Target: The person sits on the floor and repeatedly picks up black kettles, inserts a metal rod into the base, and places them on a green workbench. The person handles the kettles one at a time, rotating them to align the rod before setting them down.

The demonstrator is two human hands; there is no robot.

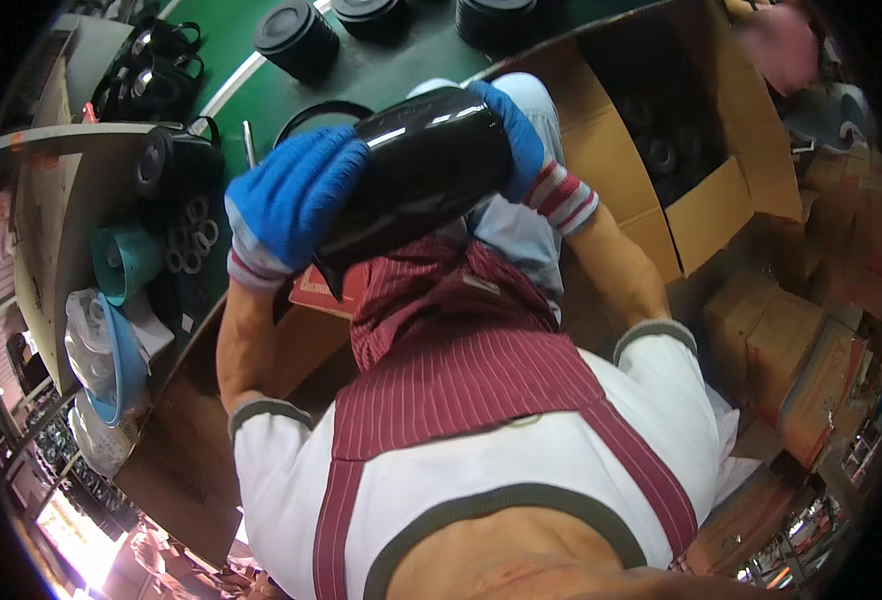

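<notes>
Glossy black cylinder [426, 165] is being held in front of the striped maroon apron [461, 380], long axis slanting from lower left to upper right; blue-gloved left hand [296, 195] is grasping its left end, right hand [519, 140] is clasping the right, both touching it, neither being nearer

Holding glossy black cylindrical container [426, 165] tilted between blue-gloved left hand [296, 192] and blue-gloved right hand [523, 145], near green counter [391, 75] bearing black lidded canisters [297, 40].
</notes>
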